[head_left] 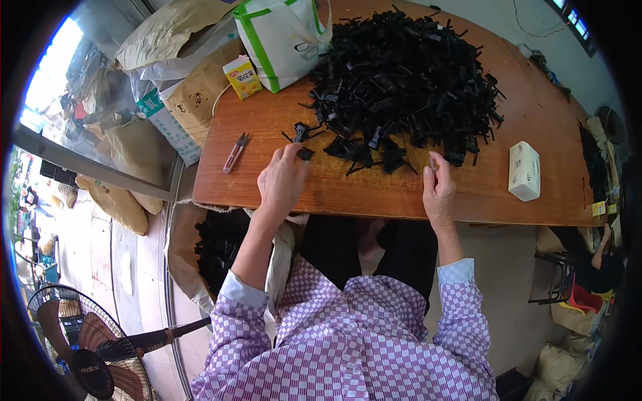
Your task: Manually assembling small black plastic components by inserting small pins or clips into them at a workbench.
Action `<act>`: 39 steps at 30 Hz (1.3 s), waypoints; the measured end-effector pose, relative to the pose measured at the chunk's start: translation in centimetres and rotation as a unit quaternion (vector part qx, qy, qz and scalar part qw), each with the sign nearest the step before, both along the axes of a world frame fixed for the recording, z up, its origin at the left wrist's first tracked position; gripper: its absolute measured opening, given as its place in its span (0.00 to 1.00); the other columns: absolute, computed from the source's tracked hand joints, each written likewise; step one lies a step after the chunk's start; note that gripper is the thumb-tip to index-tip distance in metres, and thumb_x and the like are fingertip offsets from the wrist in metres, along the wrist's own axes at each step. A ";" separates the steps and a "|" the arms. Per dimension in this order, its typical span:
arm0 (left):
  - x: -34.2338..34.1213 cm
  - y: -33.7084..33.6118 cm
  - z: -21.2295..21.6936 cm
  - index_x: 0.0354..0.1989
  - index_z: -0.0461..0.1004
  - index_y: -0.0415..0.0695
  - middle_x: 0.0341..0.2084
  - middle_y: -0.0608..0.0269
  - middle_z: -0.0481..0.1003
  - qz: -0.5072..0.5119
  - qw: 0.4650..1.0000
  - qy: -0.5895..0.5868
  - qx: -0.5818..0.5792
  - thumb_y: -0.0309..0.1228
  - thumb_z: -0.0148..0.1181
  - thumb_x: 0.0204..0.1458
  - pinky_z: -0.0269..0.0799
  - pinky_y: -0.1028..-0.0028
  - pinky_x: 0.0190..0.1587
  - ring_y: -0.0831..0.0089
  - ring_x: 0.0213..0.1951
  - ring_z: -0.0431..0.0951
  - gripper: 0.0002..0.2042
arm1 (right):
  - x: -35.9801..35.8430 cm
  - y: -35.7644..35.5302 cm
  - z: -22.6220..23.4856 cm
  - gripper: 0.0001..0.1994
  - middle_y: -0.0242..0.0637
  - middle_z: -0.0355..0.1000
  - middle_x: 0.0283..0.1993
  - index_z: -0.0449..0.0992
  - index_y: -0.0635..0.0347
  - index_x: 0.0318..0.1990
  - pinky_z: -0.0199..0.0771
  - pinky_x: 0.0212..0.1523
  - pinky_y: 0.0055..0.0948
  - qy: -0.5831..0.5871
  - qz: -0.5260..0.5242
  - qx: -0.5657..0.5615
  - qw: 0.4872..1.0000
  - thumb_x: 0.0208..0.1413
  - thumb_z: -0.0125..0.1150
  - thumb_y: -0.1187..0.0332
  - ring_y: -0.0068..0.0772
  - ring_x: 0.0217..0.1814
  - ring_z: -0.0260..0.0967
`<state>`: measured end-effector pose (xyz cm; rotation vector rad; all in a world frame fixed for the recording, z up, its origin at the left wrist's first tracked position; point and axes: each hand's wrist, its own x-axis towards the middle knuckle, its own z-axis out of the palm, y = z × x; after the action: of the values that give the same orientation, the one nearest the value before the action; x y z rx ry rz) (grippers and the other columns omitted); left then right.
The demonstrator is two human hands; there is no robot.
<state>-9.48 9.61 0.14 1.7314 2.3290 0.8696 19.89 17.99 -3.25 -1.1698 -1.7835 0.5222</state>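
A large heap of black plastic parts [401,80] with thin prongs covers the far middle of the wooden table. My left hand [279,182] is above the table's near edge, its fingers curled together at a small black plastic part [305,154]. Just beyond it, another black part [301,131] lies apart from the heap. To the right, my right hand [439,190] is raised with thumb and forefinger close together, near the heap's front edge. Something thin and greyish shows at those fingertips, too small to name. A pair of thread snips [236,154] lies left of my left hand.
A white-and-green bag [281,43] and a small yellow box [242,77] stand at the far left. At the right is a white tissue pack [524,171]. Below the table edge, an open sack [184,247] holds black parts. A fan [90,351] stands lower left.
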 end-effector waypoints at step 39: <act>-5.8 3.3 1.7 0.36 0.72 0.47 0.26 0.72 0.73 -0.052 0.757 -0.652 0.008 0.36 0.61 0.54 0.62 0.83 0.27 0.80 0.28 0.71 0.08 | 0.7 0.1 -0.2 0.08 0.34 0.73 0.33 0.72 0.62 0.42 0.69 0.33 0.23 0.044 -0.014 -0.048 0.998 0.61 0.52 0.68 0.22 0.29 0.66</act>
<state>-15.30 12.88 1.84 0.6751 1.2109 1.3995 20.56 18.14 -3.41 -1.2161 -1.6811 0.6387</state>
